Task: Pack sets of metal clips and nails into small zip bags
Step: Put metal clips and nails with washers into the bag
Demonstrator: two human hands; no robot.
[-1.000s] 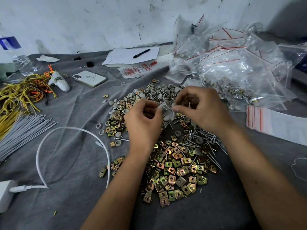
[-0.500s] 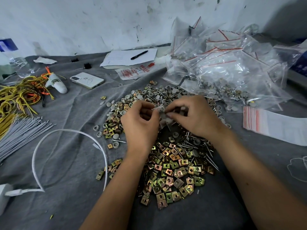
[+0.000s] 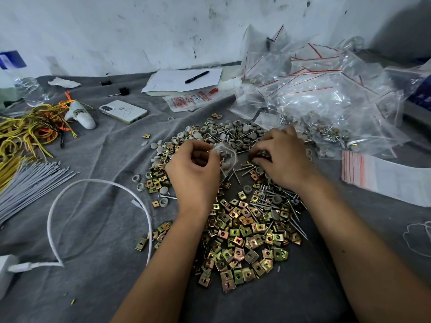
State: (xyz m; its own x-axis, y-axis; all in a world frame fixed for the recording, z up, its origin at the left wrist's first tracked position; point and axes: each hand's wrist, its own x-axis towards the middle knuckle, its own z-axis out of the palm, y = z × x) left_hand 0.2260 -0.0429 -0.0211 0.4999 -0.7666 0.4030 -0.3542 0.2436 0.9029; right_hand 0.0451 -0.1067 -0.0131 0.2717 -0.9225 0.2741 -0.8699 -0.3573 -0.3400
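Your left hand (image 3: pixel 194 170) is pinching a small clear bag (image 3: pixel 225 159) by its top edge, fingers curled, holding it just above the pile. A few small parts are showing through the plastic. Your right hand (image 3: pixel 283 157) is lying knuckles-up on the pile just right of the bag, fingers curled down into the nails (image 3: pixel 275 203) and grey caps (image 3: pixel 238 130); what they are holding, if anything, is hidden, so I cannot tell. The clips (image 3: pixel 242 238) are spreading across the grey cloth (image 3: pixel 98 229) between your forearms, nearer you than the nails. Filled bags (image 3: pixel 326 96) are heaping at the far right, and a flat stack of empty bags (image 3: pixel 384 178) is lying right of your right wrist. A phone (image 3: pixel 123 111) and a white cable (image 3: pixel 98 183) are lying on the left.
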